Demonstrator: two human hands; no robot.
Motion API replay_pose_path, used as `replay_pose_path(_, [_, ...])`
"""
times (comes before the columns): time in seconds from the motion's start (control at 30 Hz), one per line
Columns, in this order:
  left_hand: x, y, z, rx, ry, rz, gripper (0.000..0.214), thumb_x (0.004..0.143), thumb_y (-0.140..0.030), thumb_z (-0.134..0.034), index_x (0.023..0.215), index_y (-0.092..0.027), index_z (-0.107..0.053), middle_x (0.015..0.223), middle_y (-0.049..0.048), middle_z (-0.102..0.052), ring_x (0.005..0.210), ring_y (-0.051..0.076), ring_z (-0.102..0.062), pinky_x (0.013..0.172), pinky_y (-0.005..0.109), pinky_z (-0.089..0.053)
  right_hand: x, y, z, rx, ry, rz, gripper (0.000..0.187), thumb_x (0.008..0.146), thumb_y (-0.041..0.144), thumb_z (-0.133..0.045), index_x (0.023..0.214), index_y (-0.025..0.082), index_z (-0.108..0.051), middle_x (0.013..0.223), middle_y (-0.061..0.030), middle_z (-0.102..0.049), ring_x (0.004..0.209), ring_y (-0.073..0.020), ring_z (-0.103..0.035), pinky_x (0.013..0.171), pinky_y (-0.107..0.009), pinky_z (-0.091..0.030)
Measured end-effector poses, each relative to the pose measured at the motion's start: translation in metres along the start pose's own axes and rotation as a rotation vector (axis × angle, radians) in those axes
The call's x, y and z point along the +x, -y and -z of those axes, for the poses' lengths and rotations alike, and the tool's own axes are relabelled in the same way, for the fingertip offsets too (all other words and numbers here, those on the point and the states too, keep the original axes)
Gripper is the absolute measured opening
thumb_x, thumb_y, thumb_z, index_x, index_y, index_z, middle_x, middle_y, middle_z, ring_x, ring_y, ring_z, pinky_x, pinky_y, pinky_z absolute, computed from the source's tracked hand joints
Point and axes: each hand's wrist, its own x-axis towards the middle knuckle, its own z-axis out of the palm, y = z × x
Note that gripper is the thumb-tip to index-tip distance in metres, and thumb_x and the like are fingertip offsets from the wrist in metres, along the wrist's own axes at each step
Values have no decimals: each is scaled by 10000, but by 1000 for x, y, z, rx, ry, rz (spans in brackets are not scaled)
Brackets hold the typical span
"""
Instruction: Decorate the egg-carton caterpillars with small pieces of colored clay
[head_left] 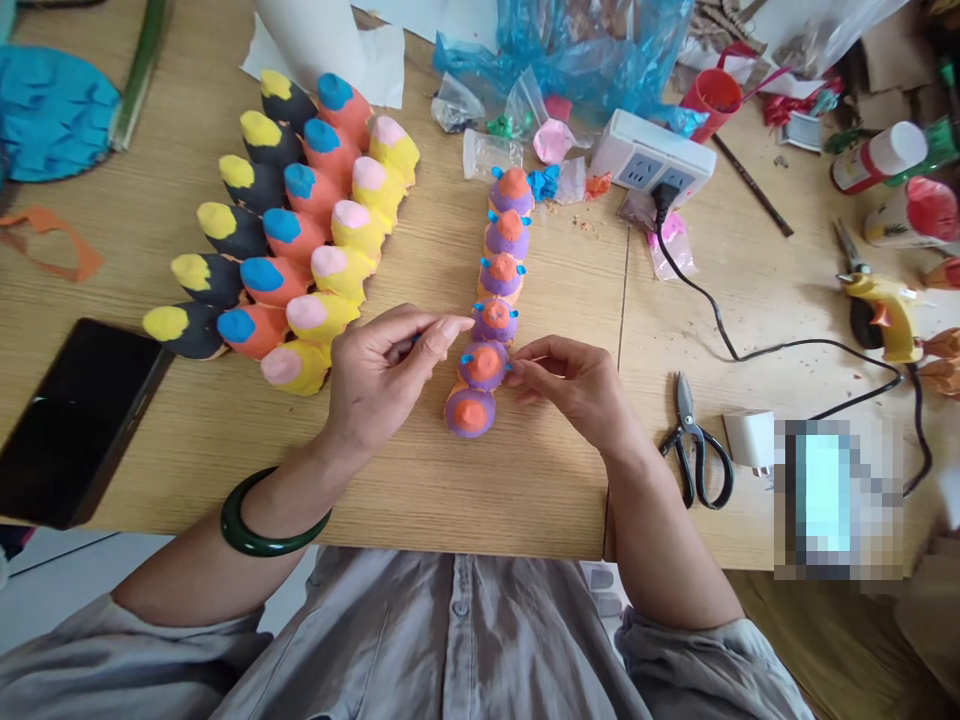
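Observation:
A row of purple domes with orange clay caps (499,318), like a strip cut from an egg carton, lies in front of me. Most domes carry a small blue clay bit on each side; the nearest dome (470,411) has none. With thumb and fingertips pinched, my right hand (574,385) touches the small blue clay bit (508,366) on the right side of the second-nearest dome. Left of the row, my left hand (394,365) is closed, its thumb and forefinger tips together. A speck of blue clay shows between its fingers, mostly hidden.
Painted black, orange and yellow carton strips (285,230) stand at left, above a black phone (79,420). A white power strip (652,160) trails a black cable (720,320). At right lie scissors (694,440), a white charger (748,440) and a yellow glue gun (889,315).

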Motion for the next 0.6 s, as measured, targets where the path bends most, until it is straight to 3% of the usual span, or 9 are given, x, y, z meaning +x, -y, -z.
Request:
replay_pose_path(0.17, [3, 0, -1, 58, 68, 17, 190, 992, -431, -724, 1041, -289, -840, 744, -6, -659, 626, 131, -518, 565, 281, -430, 2, -3, -6, -10, -13, 39, 391, 757, 531, -893, 823, 180, -732, 758, -11, -728, 636, -110, -646, 532, -229, -596])
replay_pose_path(0.37, [5, 4, 1, 45, 247, 9, 355, 800, -301, -874, 1146, -258, -804, 792, -24, -557, 598, 97, -459, 542, 242, -429, 5, -6, -10, 19, -12, 52, 413, 772, 549, -875, 838, 173, -719, 737, 1, -703, 604, -97, -623, 525, -232, -592])
replay_pose_path(0.6, [6, 2, 4, 108, 311, -1, 287, 808, -229, -815, 1093, -232, -786, 783, -32, -541, 619, 104, -474, 570, 245, -429, 4, -7, -10, 2, 6, 3, 412, 785, 543, -870, 850, 174, -699, 757, -6, -708, 608, -105, -636, 546, -257, -598])
